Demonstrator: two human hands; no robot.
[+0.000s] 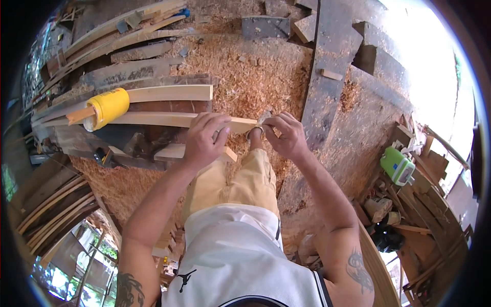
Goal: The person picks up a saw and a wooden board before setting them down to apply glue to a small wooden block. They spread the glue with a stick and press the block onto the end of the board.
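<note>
A long pale wooden board (pixel 158 118) runs from the left toward the middle, its right end just in front of my legs. My left hand (pixel 207 139) is closed over it near that end, fingers curled on the top edge and thumb bent inward. Just beyond the board's tip, my right hand (pixel 284 134) has its fingers pinched together. A small greyish piece (pixel 265 116) shows at those fingertips, and I cannot tell what it is. Below the right fingertips a foot in a sandal (pixel 254 134) is partly hidden.
A yellow bucket (pixel 110 107) with a wood piece in it sits on the boards at left. Another pale board (pixel 171 93) lies behind. Wood shavings (pixel 245 71) cover the floor. Dark planks (pixel 327 77) lie ahead; a green container (pixel 397 166) stands among scraps at right.
</note>
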